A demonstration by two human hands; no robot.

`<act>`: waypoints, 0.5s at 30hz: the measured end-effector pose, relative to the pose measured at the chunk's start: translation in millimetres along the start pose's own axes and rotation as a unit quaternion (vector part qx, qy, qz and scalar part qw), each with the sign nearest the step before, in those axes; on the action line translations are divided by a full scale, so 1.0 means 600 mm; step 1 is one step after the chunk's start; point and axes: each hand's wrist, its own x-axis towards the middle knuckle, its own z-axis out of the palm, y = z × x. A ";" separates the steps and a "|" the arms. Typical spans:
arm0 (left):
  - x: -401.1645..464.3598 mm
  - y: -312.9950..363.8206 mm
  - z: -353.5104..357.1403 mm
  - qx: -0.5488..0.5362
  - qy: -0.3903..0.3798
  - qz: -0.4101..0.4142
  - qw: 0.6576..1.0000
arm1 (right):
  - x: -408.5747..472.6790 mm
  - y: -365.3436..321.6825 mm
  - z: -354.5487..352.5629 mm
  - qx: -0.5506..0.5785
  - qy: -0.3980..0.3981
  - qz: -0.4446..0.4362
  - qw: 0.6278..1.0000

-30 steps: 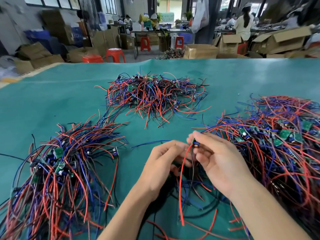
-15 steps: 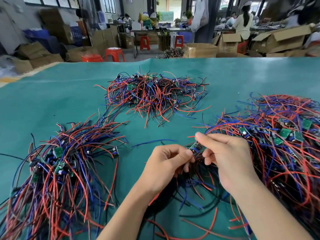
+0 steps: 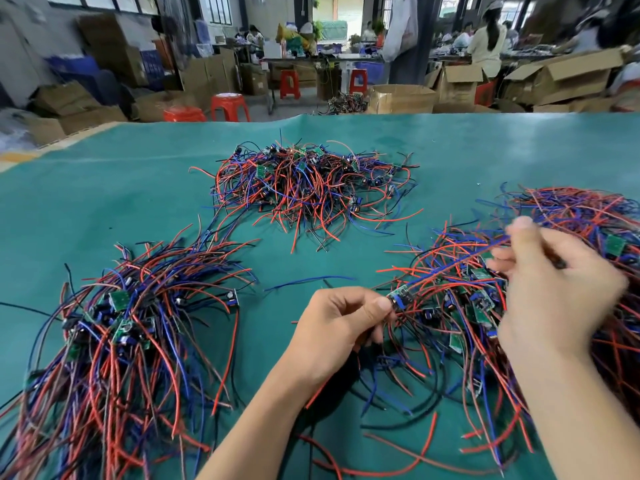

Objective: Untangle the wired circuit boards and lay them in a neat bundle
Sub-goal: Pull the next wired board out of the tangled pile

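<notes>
Pinching small circuit board (image 3: 401,298) between thumb and curled fingers was left hand (image 3: 341,320), low over green table (image 3: 104,202). Red and blue wires trailed from board toward blurred right hand (image 3: 554,292); its grip could not be told. Heaped right: tangled pile (image 3: 571,237). Laid left: combed bundle (image 3: 114,341). Farther back: third heap (image 3: 308,188).
</notes>
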 end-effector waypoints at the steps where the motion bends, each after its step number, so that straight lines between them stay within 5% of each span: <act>1: 0.000 -0.001 0.001 0.002 0.005 0.001 1.000 | 0.003 0.000 0.000 0.000 0.016 -0.009 1.000; 7: 0.006 -0.005 -0.005 -0.034 0.078 -0.016 0.996 | 0.008 0.012 -0.006 -0.052 0.052 -0.058 0.996; 12: 0.004 -0.003 0.000 -0.038 0.064 -0.008 0.997 | -0.060 0.011 0.022 -0.155 -0.277 0.012 0.948; 15: 0.003 0.001 0.002 -0.040 0.028 0.013 0.999 | -0.095 0.010 0.038 -0.136 -0.374 0.009 0.917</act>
